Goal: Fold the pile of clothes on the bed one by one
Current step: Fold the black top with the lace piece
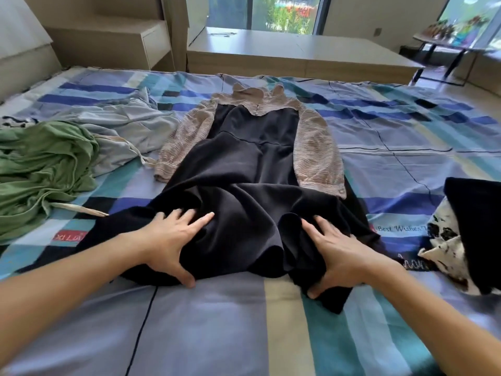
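Black fabric makes up the body and skirt of one dress (244, 169), which lies flat and face up in the middle of the bed (217, 321), collar toward the far edge. Its two beige patterned sleeves (179, 142) run straight down, one along each side of the body. Two hands rest on the rumpled skirt near its hem. The left hand (173, 240) and the right hand (341, 256) both lie flat with fingers spread and straight, thumbs at the hem edge, pressing the cloth and gripping nothing. Two loose garments are heaped to the left, one green garment (40, 169) and one pale blue garment (127, 123) touching it. One black-and-white garment (474, 218) sits to the right, apart from the dress.
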The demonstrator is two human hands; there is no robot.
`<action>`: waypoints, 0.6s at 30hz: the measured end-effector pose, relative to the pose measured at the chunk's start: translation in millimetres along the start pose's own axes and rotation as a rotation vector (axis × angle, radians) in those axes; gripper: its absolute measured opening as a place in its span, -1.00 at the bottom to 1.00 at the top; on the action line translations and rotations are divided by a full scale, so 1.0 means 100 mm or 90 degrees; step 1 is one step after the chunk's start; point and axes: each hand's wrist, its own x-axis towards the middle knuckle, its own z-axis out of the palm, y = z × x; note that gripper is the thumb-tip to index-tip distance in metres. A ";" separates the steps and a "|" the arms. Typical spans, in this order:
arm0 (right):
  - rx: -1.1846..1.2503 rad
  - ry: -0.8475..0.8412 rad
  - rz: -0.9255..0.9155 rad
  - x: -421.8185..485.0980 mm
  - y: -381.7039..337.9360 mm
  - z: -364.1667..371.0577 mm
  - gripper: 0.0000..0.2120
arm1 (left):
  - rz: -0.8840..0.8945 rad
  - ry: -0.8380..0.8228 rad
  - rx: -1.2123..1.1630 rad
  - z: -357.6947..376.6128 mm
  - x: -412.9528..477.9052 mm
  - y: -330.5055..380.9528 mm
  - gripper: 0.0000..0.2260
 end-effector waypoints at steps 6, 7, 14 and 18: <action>-0.023 0.226 -0.106 0.00 0.15 -0.25 -0.49 | 0.096 0.223 -0.155 -0.25 -0.05 -0.32 -0.55; 0.036 0.244 -0.124 -0.06 0.21 -0.33 -0.58 | 0.127 0.206 -0.214 -0.34 -0.11 -0.37 -0.59; 0.439 -0.026 -0.088 -0.90 0.78 -0.63 -0.64 | 0.159 -0.182 -0.384 -0.74 -0.90 -0.31 -0.64; 0.395 -0.127 -0.044 -0.76 0.84 -0.46 -0.43 | 0.130 -0.096 -0.387 -0.63 -0.75 -0.21 -0.58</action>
